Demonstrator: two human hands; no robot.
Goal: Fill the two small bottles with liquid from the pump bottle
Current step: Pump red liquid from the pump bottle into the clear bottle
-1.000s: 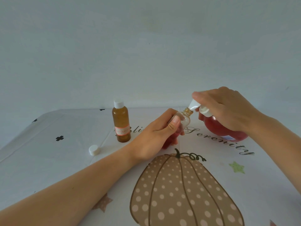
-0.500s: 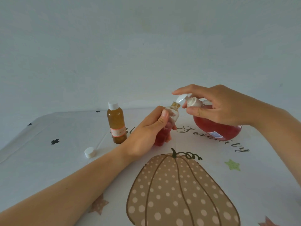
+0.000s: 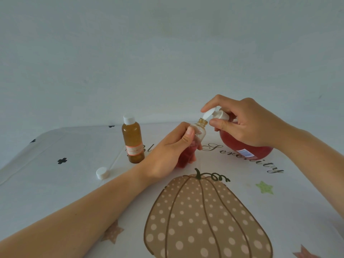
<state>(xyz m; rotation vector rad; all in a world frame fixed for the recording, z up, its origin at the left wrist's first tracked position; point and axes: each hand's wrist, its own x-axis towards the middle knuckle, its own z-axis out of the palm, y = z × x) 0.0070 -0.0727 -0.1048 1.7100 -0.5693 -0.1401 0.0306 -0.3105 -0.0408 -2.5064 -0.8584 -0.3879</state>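
Your left hand (image 3: pixel 167 155) grips the open small bottle (image 3: pixel 200 130), which is partly filled with red liquid. Your right hand (image 3: pixel 242 123) clasps the pump bottle (image 3: pixel 247 151), its spout at the small bottle's mouth. Left of your left hand stands a capped amber bottle (image 3: pixel 133 142), with a loose white cap (image 3: pixel 102 172) nearer you.

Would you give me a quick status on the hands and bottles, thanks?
Left hand grips open small bottle, part full of red. Right hand pinches head of pump bottle, spout at the mouth. Capped bottle and cap off left, clear.
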